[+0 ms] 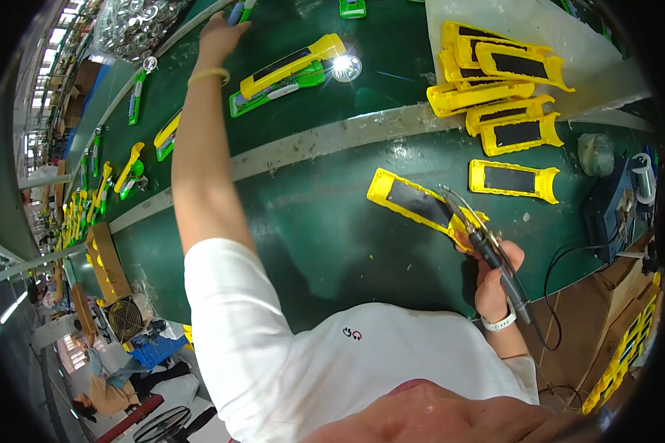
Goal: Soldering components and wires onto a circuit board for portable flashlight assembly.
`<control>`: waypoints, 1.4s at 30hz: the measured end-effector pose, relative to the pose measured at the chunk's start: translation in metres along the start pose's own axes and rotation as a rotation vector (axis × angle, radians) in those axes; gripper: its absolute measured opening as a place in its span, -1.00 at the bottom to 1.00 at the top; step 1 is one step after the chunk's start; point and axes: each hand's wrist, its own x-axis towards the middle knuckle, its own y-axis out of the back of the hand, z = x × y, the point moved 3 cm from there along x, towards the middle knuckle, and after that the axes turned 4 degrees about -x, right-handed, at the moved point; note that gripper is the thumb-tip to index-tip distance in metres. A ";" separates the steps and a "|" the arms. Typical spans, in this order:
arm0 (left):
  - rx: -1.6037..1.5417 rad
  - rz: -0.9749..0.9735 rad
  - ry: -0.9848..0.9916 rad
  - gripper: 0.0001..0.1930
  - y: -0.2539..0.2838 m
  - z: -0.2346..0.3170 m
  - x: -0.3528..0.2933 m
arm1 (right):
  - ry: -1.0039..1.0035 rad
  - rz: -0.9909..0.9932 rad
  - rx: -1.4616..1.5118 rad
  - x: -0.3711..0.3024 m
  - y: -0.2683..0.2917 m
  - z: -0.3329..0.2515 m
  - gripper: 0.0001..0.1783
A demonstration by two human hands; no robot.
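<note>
My left hand [222,38] reaches to the far left, its fingers closed around a green flashlight body with a blue cylinder [236,13] at the top edge; part of it is cut off. In my right hand [495,286], at the near right, is a soldering iron [499,267] with a black handle and a bent metal tube at its front. That same hand also grips the end of a yellow flashlight shell [391,191] with a dark panel, held slanting over the bench. Nearby lies another yellow shell [488,177], apart from the hand.
Yellow shells [521,63] are piled at the far right. A lit flashlight [295,70] lies on the green bench [310,244] behind a raised metal strip [325,136]. A blue soldering station [606,214] and a glass jar [595,154] stand right. Flashlight parts [89,207] line the left.
</note>
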 end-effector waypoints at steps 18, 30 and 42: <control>-0.490 -0.104 -0.444 -0.47 0.090 0.081 -0.392 | -0.025 0.069 0.313 0.031 -0.005 -0.025 -0.69; -0.666 -0.047 -0.597 -0.81 0.067 0.177 -0.403 | -0.008 0.029 0.353 -0.009 -0.006 -0.026 -0.68; -0.555 -0.126 -0.501 -0.85 0.065 0.189 -0.398 | -0.008 -0.145 0.186 -0.009 -0.012 -0.023 -0.69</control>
